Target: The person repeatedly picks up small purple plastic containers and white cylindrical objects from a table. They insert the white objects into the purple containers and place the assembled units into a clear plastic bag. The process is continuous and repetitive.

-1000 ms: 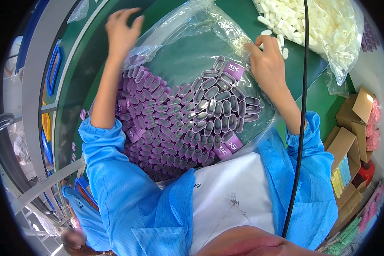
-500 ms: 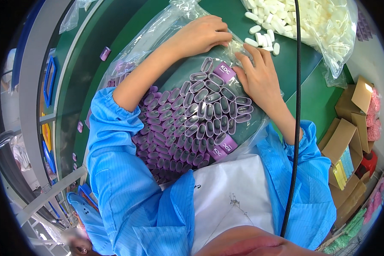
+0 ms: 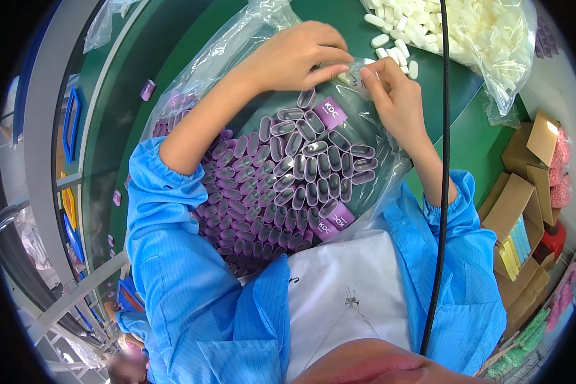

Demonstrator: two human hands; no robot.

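A clear plastic bag [image 3: 365, 118] lies on the green work surface, full of small purple oval cups. Most cups [image 3: 313, 148] stand with their hollow ends up, packed close together; a few, like the purple piece [image 3: 329, 112] near the far edge, lie on their sides. My left hand [image 3: 307, 56] reaches across to the bag's far edge, its thumb and curled fingers closed on the film. Just to its right, my right hand [image 3: 397, 96] pinches the same plastic between thumb and forefinger. The hands are a short gap apart.
At the far right, an open clear bag [image 3: 486, 48] spills white oval pieces [image 3: 397, 51]. A black cable [image 3: 445, 160] hangs down in front. Cardboard boxes [image 3: 512, 211] stand at the right. Loose purple pieces [image 3: 148, 89] lie at the left, and a co-worker's blue sleeve [image 3: 134, 323] shows lower left.
My right hand's fingers have drawn together from a spread pose into a pinch on the bag's edge. The film has lifted and the nearest purple cups have shifted slightly left.
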